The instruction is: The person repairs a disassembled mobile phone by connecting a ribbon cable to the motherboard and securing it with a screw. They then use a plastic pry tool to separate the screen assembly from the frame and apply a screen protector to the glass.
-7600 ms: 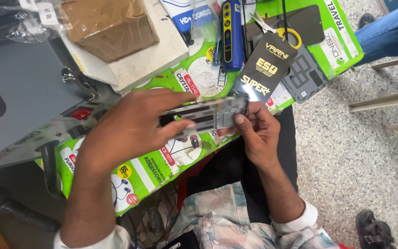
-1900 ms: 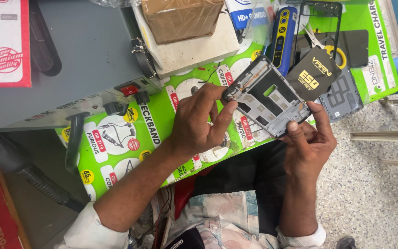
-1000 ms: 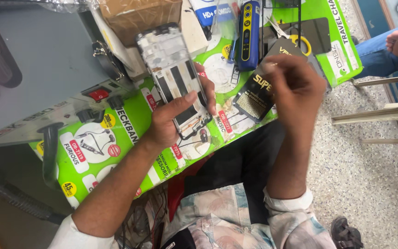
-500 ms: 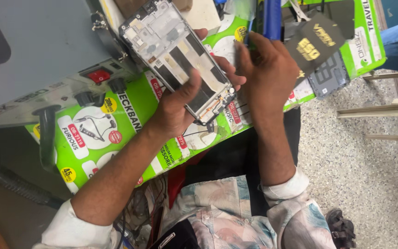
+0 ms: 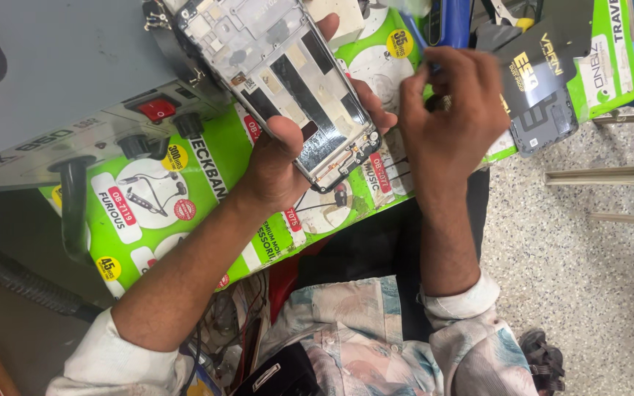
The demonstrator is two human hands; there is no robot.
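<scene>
Below, green printed mat [image 5: 185, 198] covers table; speckled floor [image 5: 581, 279].

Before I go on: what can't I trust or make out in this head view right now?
- Right hand: fingertips motion-blurred; whether they pinch a tool or part cannot be told.
- Phone frame: top end cut off by the upper picture edge; its underside is covered by the left hand.
- Blue tool: mostly cut off by the top edge and hidden behind the right hand.
- Dark phone back cover: partly under a black card.
</scene>
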